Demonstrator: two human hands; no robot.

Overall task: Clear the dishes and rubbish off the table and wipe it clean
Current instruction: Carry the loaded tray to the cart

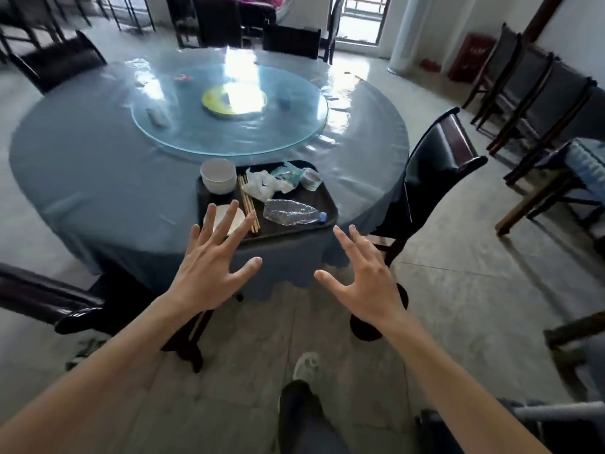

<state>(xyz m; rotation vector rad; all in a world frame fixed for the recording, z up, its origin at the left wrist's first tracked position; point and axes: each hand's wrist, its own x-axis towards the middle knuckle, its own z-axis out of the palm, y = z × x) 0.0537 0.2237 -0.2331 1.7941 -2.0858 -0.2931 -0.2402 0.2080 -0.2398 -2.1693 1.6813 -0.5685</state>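
Observation:
A dark tray (330,209) sits at the near edge of the round blue-covered table (98,172). It holds a white bowl (218,175), a small white plate (226,217), chopsticks (248,201), crumpled tissues (262,185), a crushed plastic bottle (291,213) and a small clear cup (310,179). My left hand (212,270) is spread with straight fingers in front of the tray's left side, its fingertips overlapping the plate. My right hand (366,276) is spread below the tray's right corner, holding nothing.
A glass turntable (183,126) in the table's middle carries small scraps (155,116) and a yellow-green disc (212,101). Dark chairs stand at the left (49,299), the right (435,172) and the far side; more chairs line the right wall (540,93). The floor is tiled.

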